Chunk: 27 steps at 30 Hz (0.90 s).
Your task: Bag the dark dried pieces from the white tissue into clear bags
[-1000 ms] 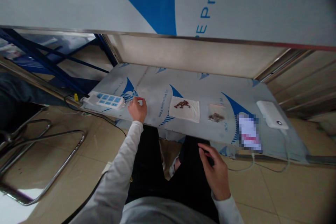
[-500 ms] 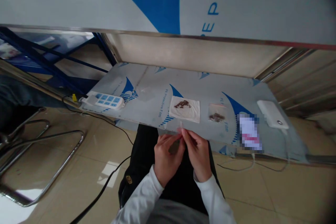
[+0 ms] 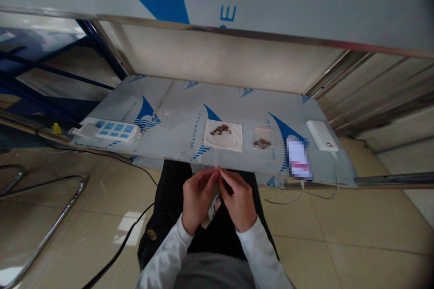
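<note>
Here, the fingertips of both hands meet above the lap, thumbs and forefingers pinched closely together on a small clear piece (image 3: 216, 158), a pale sliver that stands out just past them and is too faint to identify. The left hand (image 3: 196, 196) and the right hand (image 3: 240, 199) angle inward from white sleeves (image 3: 166, 257), the remaining fingers curled in, and both are at the near edge of a low shelf (image 3: 169, 142) covered in printed protective film. Just beyond the fingertips lies a white square sheet (image 3: 233, 143), flat on the shelf, with a loose cluster of small brown pieces (image 3: 220, 130) on its upper part. Near it on the right is a little transparent bag (image 3: 263, 133), more dark bits gathered in its lower half. Farther right, close to the front edge, comes a phone (image 3: 298, 159), its screen pixelated, and beside that a white power bank (image 3: 322, 135) with a pale cable (image 3: 337, 167) running down over the edge. Well off to the left, a white power strip (image 3: 117, 130) with blue socket faces rests near the shelf's end. Black trousers (image 3: 172, 194) show below the hands, and a bent metal chair frame (image 3: 64, 217) stands on the tiled floor (image 3: 356, 221) at far left.
</note>
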Available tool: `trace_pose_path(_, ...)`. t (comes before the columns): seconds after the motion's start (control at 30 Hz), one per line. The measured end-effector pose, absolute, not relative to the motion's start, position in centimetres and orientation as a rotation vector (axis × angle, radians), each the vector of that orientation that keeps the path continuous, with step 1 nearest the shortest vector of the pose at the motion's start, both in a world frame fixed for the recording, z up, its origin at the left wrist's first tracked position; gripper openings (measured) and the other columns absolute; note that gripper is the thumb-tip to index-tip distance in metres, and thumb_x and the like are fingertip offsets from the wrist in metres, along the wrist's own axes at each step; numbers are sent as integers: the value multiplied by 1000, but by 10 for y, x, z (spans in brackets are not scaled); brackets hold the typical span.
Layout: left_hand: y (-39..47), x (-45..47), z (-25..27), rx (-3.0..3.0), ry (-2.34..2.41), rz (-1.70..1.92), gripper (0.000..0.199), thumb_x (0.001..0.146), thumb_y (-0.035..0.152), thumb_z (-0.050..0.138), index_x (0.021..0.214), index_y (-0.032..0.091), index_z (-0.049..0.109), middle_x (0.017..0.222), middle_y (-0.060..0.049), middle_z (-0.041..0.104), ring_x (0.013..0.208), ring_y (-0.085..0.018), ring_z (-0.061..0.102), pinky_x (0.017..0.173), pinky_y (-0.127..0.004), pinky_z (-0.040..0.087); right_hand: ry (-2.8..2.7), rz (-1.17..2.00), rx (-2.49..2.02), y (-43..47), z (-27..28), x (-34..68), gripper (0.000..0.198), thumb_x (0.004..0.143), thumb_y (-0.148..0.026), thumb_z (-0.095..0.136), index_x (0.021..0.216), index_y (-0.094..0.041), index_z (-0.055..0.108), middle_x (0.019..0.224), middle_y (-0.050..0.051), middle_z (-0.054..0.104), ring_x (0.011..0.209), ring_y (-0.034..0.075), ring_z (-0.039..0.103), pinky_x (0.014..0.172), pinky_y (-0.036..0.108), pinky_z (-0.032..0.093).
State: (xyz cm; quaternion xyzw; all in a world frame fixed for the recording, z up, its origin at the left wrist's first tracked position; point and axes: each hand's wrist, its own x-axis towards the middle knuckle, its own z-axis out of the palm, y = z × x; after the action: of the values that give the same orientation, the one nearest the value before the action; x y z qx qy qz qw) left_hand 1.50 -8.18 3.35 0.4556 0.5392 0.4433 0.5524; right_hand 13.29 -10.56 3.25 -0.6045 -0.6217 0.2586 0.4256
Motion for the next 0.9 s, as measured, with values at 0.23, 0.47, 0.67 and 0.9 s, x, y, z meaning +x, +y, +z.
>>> trace_pose_path(0.23, -83, 9, 35, 1289, 1357, 957, 23, 81, 37, 60, 87, 18, 70, 83, -5, 74, 73, -18, 69, 66, -24, 52, -1507, 630, -1602, -107, 28, 132, 27, 89, -20, 48, 106, -21, 69, 100, 8, 72, 88, 20, 69, 82, 31, 54)
trace_pose_path(0.47, -85, 8, 49, 1684, 1678, 748, 21, 80, 34, 55, 68, 19, 63, 64, -1, 69, 58, -14, 65, 57, -22, 43, -1605, 519, -1701, -101, 20, 131, 26, 85, -15, 53, 110, -20, 56, 82, 2, 73, 71, 18, 70, 64, 27, 54)
trace_pose_path(0.67, -82, 3, 56, 1904, 1889, 618, 19, 76, 28, 54, 60, 20, 51, 57, 0, 61, 52, -14, 56, 52, -23, 32, -1754, 451, -1652, -92, 29, 139, 17, 85, -9, 50, 95, -22, 54, 91, 4, 73, 75, 17, 71, 66, 24, 53)
trace_pose_path(0.9, -80, 3, 54, 1911, 1853, 556, 18, 78, 30, 54, 64, 20, 50, 60, 1, 61, 54, -15, 57, 52, -24, 29, -2012, 614, -1394, -88, 35, 148, 29, 79, 0, 52, 97, -21, 59, 96, 4, 72, 85, 18, 69, 78, 27, 53)
